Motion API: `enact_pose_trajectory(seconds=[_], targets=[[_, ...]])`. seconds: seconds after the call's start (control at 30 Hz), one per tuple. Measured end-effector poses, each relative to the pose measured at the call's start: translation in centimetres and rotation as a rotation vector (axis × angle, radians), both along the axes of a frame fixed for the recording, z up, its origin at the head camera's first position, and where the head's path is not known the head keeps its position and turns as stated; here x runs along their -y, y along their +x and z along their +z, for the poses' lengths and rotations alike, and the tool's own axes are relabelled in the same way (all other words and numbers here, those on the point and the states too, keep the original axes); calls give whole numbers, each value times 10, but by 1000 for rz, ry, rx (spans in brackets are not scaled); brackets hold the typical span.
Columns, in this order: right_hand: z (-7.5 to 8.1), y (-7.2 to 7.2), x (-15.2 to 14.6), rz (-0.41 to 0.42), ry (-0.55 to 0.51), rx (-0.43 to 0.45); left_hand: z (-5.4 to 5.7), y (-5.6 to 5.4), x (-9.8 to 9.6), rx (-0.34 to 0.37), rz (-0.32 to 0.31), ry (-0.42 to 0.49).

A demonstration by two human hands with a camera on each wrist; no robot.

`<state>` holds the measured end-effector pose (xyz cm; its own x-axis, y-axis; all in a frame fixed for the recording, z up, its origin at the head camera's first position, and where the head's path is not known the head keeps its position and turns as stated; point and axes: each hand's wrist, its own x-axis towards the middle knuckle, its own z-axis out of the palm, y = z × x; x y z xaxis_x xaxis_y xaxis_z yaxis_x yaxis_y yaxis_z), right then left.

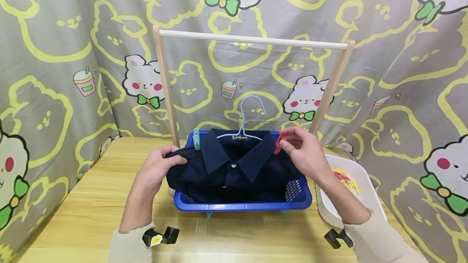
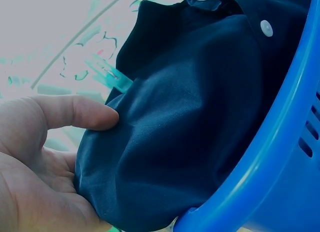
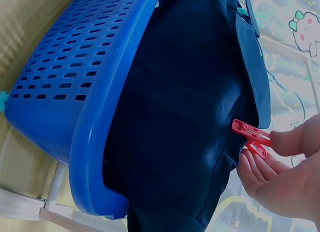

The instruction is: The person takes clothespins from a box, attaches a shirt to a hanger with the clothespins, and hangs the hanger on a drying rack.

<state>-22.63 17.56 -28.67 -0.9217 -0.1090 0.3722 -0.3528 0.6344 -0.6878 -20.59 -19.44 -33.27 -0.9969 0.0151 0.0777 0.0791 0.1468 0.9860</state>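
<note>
A dark navy collared shirt (image 1: 215, 177) lies over a blue basket (image 1: 241, 206), with a pale blue hanger (image 1: 243, 121) inside its collar. My left hand (image 1: 155, 169) holds the shirt's shoulder at the left; in the left wrist view the thumb (image 2: 95, 114) lies on the cloth and the other fingers are mostly hidden behind it. A teal clothespin (image 1: 196, 139) grips the shirt beside the collar on that side. My right hand (image 1: 305, 151) pinches a red clothespin (image 3: 251, 137) between thumb and fingers, its tip against the shirt's other shoulder beside the collar.
A wooden rack with a white bar (image 1: 252, 39) stands behind the basket. To the right, a white tub (image 1: 325, 204) holds several red and yellow clothespins (image 1: 343, 177). A patterned curtain (image 1: 204, 104) surrounds the wooden table (image 1: 98, 198).
</note>
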Motion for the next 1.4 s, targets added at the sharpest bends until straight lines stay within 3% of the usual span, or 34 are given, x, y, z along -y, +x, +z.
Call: enact_pose_trajectory(seconds=[1.4], targets=[[4,-4,-7,3,-6,38,-1,1,0,-3,-9,0]])
